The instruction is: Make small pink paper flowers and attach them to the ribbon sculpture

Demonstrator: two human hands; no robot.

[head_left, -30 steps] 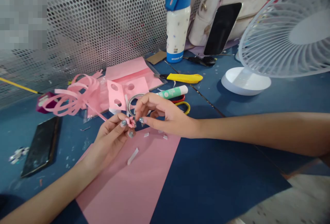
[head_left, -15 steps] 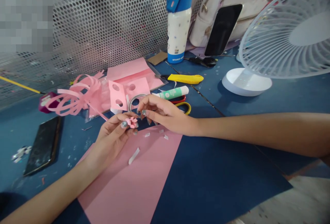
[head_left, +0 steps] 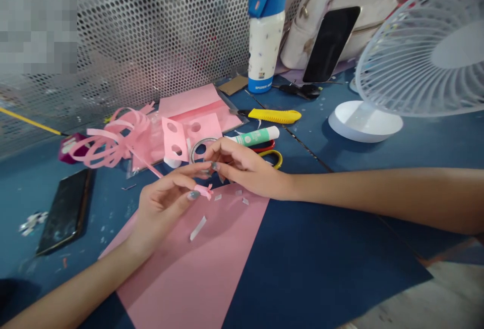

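Note:
A small pink paper flower (head_left: 204,190) is pinched between the thumb and a finger of my left hand (head_left: 166,200), its petals pointing right. My right hand (head_left: 245,167) is beside it with thumb and fingertips pressed together; whatever they hold is too small to make out. The left index fingertip meets the right fingertips. Below both hands lies a pink sheet (head_left: 196,268) with white scraps (head_left: 198,228) on it. Just behind the right hand are a roll of tape (head_left: 197,151), a glue stick (head_left: 257,137) and yellow-handled scissors (head_left: 278,158).
Curled pink strips (head_left: 113,140), punched pink paper (head_left: 176,140) and a yellow cutter (head_left: 276,115) lie behind the hands. A dark phone (head_left: 64,213) is at left. A bottle (head_left: 265,46), a propped phone (head_left: 330,44) and a white fan (head_left: 365,122) stand at back right.
The flower has turned in my left hand, from facing the camera to pointing right. My left index finger has stretched out to the right fingertips. The view has shifted slightly.

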